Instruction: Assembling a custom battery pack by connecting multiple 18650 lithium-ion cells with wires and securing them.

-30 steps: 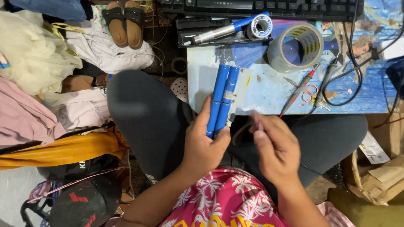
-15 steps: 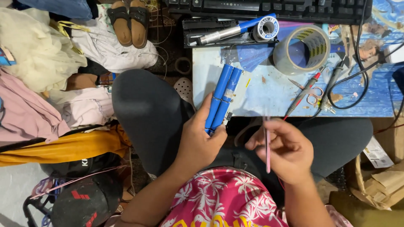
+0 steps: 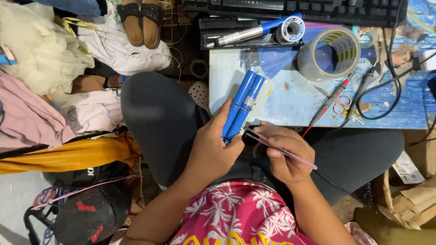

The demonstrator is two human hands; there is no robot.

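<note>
Floor: cluttered all round the seated person, with heaps of cloth (image 3: 41, 68) in cream, pink and white at the left, a yellow fabric band below them, a dark cap (image 3: 88, 215) at the lower left and brown sandals (image 3: 141, 20) at the top.
Tabletop (image 3: 290, 97): low, pale blue and scuffed, set in front of the knees; its near edge lies just above the hands.
Keyboard (image 3: 295, 5): black, along the far edge of the tabletop.
Tape roll (image 3: 330, 53): wide and clear-brown, lying flat toward the right of the tabletop.
Solder reel (image 3: 290, 29): small, blue and white, just left of the tape roll, beside a silver-and-blue pen-shaped tool (image 3: 247, 32) on a black tray.
Probes (image 3: 334, 97): one red-tipped and one dark, slanting on the right part of the tabletop, with black cable looping beyond them.
Cells (image 3: 240, 102): long blue cylinders joined side by side, tilted so the top leans over the tabletop edge and the bottom sits in the grasp.
Left hand (image 3: 213, 147): fingers wrapped round the lower end of the cells, holding them up above the lap.
Right hand (image 3: 284, 152): fingers pinched on a thin pink strip (image 3: 281, 149), whose near tip meets the lower end of the cells, just beside the left thumb.
</note>
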